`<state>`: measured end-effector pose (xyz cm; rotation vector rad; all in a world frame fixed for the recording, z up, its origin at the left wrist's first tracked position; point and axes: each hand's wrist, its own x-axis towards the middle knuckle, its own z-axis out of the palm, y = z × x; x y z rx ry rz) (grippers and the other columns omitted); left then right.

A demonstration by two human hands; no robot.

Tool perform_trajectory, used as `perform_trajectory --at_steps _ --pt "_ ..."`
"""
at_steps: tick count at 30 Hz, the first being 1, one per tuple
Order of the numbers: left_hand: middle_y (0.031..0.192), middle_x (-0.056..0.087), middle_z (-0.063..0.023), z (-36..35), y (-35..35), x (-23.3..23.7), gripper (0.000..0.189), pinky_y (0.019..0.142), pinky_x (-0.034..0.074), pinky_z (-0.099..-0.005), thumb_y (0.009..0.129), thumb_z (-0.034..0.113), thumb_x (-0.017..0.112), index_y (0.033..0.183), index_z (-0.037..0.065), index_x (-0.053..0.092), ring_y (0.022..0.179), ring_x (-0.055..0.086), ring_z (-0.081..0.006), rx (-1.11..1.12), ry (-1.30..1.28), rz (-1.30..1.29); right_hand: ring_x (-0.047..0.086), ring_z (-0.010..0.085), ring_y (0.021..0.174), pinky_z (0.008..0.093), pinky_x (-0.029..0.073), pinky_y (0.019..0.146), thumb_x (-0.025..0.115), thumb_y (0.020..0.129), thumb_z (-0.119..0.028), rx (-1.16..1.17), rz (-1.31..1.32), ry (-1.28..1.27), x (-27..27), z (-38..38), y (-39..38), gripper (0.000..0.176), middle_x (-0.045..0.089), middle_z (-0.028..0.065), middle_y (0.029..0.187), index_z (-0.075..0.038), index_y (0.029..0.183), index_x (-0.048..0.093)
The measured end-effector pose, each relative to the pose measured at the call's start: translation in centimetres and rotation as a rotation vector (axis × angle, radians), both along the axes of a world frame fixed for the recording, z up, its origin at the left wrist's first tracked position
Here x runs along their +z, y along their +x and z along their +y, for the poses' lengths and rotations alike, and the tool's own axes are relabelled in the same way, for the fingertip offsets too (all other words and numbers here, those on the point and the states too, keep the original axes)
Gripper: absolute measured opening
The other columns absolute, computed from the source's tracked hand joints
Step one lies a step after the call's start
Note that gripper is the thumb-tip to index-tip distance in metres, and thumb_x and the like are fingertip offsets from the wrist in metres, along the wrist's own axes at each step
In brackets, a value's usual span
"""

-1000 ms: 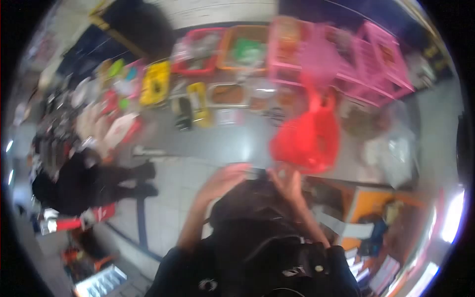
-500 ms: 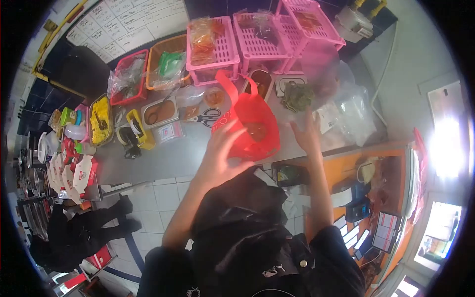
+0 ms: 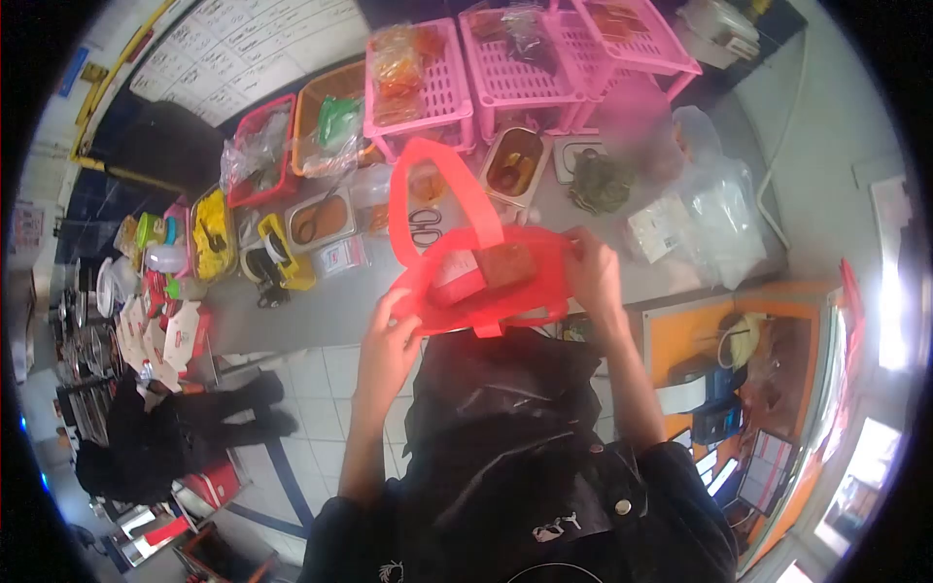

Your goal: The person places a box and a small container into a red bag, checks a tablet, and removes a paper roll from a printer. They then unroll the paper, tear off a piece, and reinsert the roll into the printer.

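— Left hand (image 3: 387,340) is gripping the near rim of the red bag (image 3: 465,309), fingers curled over the edge, isn't it?

— Yes, and the right hand (image 3: 593,275) is clamping the opposite rim, so the bag is hanging stretched between the two hands, its mouth gaping up toward the person.

— What is sitting inside?

— A brown packet (image 3: 508,264) is lying at the bottom, nearer the right hand than the left. Something paler is lying beside it, too blurred to name.

— One handle (image 3: 420,189) is standing up beyond the left hand. Is that getting in the way?

— Probably not, though it is arching over the scissors (image 3: 425,226) lying on the counter (image 3: 311,316) past the left fingertips. Whether the bag's bottom is resting on that counter, nobody is able to tell from here.

— So how is a person doing this well?

— As a judgement, both hands should be pulling apart evenly, so that the mouth is gaping wide and level. The thin material is looking floppy, and a slack side is likely to be folding over the packet. Weight seems to be sitting toward the right hand, so that grip is needing to be the firmer one.

— Anything nearby worth minding?

— Clear plastic bags (image 3: 724,209) are lying just beyond the right hand, and a metal tray (image 3: 513,158) of sauce is sitting farther out between the hands. Lifting is looking safer than dragging.
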<state>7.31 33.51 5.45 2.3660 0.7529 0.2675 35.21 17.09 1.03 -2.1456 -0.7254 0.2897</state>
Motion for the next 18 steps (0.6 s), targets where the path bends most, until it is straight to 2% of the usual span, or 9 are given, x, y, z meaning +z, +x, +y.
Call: perform_trajectory --at_steps 4,8,11,14,18 --pt "0.117 0.060 -0.0141 0.0 -0.3 -0.3 0.019 0.082 0.054 -0.0380 0.073 -0.008 0.073 0.087 -0.003 0.062 0.101 0.064 -0.0306 0.065 -0.024 -0.130 0.069 0.0368 0.067 0.0422 0.052 0.061 0.066 0.090 -0.014 0.092 -0.005 -0.125 3.8 1.1 0.3 0.016 0.066 0.0211 0.071 0.000 0.099 0.068" --pt "0.115 0.061 -0.0124 -0.1 -0.2 0.7 0.020 0.084 0.055 -0.0381 0.074 -0.008 0.075 0.088 -0.003 0.062 0.100 0.065 -0.0295 0.148 -0.041 -0.163 0.064 0.0315 0.058 0.0399 0.048 0.057 0.067 0.092 -0.016 0.099 0.058 -0.146 3.5 1.7 0.4 0.018 0.064 0.0185 0.068 0.000 0.100 0.067" --pt "0.117 0.061 -0.0109 -0.1 -0.4 0.1 0.023 0.084 0.055 -0.0372 0.074 -0.006 0.077 0.093 -0.001 0.066 0.101 0.065 -0.0292 0.140 -0.018 -0.187 0.058 0.0253 0.054 0.0372 0.045 0.055 0.068 0.092 -0.016 0.133 -0.134 0.032 2.4 1.9 0.2 0.019 0.061 0.0159 0.066 0.000 0.104 0.067" --pt "0.123 0.060 -0.0121 -0.5 -0.2 0.2 0.035 0.090 0.054 -0.0387 0.073 -0.001 0.081 0.106 0.002 0.068 0.110 0.063 -0.0309 0.122 -0.070 -0.202 0.052 0.0171 0.057 0.0328 0.046 0.060 0.070 0.090 -0.011 0.041 0.008 -0.105 5.1 2.2 -0.7 0.022 0.055 0.0081 0.065 -0.003 0.110 0.067" --pt "0.135 0.057 -0.0179 0.5 -0.9 2.0 0.055 0.102 0.047 -0.0436 0.072 0.007 0.086 0.122 0.004 0.064 0.125 0.056 -0.0349 0.088 -0.027 -0.330 0.048 0.0102 0.071 0.0261 0.048 0.067 0.069 0.087 0.001 -0.044 0.008 0.072 6.7 1.0 -1.6 0.030 0.047 0.0008 0.076 -0.006 0.116 0.068"
